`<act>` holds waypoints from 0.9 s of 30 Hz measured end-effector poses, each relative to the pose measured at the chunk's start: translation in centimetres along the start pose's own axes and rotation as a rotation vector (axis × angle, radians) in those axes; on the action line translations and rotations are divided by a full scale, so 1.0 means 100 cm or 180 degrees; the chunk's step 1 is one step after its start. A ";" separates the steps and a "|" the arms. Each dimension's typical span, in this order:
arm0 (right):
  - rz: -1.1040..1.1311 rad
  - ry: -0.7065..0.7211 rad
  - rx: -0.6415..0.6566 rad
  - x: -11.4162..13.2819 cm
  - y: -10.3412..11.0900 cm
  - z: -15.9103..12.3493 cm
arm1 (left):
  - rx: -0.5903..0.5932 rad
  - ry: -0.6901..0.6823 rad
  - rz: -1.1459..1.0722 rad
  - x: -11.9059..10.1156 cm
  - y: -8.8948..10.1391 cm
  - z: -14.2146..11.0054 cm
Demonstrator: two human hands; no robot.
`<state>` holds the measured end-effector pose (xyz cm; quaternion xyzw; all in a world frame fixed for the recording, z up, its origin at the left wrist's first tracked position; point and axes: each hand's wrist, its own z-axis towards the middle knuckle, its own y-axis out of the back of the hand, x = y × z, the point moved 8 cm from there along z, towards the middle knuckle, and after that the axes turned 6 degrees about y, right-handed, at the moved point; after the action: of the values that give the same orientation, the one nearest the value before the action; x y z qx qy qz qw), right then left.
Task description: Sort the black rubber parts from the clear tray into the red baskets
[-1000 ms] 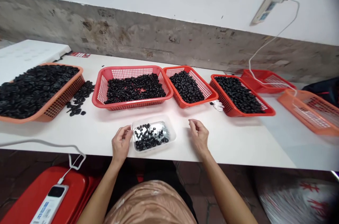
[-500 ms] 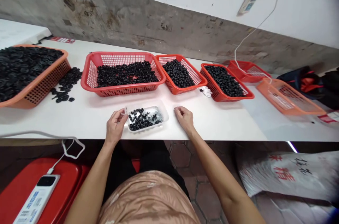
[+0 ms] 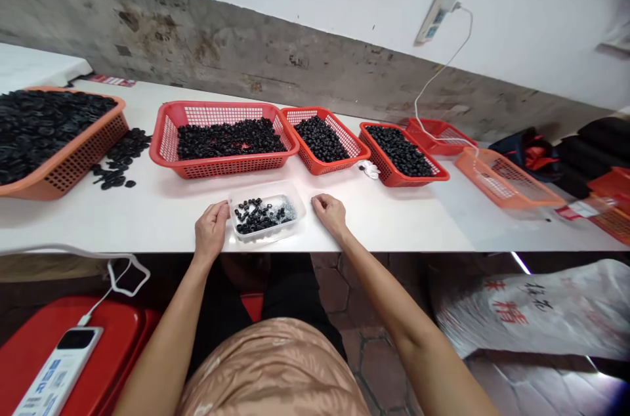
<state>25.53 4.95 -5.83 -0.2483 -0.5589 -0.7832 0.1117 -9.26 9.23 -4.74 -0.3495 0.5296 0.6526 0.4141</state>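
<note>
From the head view, a clear plastic tray (image 3: pixel 266 187) of black rings (image 3: pixel 256 216) is flanked by the left hand (image 3: pixel 211 230), just beside it, and the right hand (image 3: pixel 329 214), slightly apart. Both are relaxed, with nothing seen grasped. A red basket (image 3: pixel 221 172) is placed behind the tray.

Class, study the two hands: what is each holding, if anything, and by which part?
Neither holds anything visible: left hand at the clear plastic tray, right hand on the white table.
</note>
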 end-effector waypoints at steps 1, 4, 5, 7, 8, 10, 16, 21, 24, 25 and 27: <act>-0.0014 0.0012 0.0006 0.001 0.000 0.000 | -0.0002 -0.0007 0.0016 0.000 0.000 0.000; -0.0036 0.0039 -0.0010 0.001 0.000 0.001 | -0.0008 -0.0027 0.0055 0.001 0.000 -0.001; -0.0041 0.0044 -0.0023 0.001 -0.001 0.001 | -0.0014 -0.0031 0.0064 0.001 0.000 -0.001; -0.0046 0.0054 -0.0049 0.001 -0.001 0.001 | -0.0031 -0.0031 0.0071 0.001 0.000 -0.002; -0.0048 0.0060 -0.0060 0.000 -0.001 0.001 | -0.0038 -0.0029 0.0071 0.001 0.000 -0.002; -0.0050 0.0072 -0.0079 0.000 -0.001 0.000 | -0.0044 -0.0032 0.0062 0.001 0.001 -0.003; -0.0047 0.0118 -0.0118 0.003 0.000 -0.001 | 0.0000 -0.0064 0.0060 0.002 -0.001 -0.004; -0.0055 0.0146 -0.0113 0.004 0.001 -0.001 | 0.0022 -0.0071 0.0058 0.002 -0.002 -0.004; -0.0064 0.0156 -0.0107 0.004 0.001 -0.001 | 0.0025 -0.0083 0.0065 0.002 -0.002 -0.004; -0.0064 0.0161 -0.0103 0.004 0.001 -0.001 | 0.0020 -0.0091 0.0071 0.002 -0.002 -0.005; -0.0054 0.0174 -0.0091 0.003 0.000 -0.002 | 0.0008 -0.0106 0.0087 0.001 -0.001 -0.005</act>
<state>25.20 4.82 -5.66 -0.2237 -0.5465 -0.7986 0.1167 -9.20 8.78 -4.98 -0.3308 0.5281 0.6632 0.4144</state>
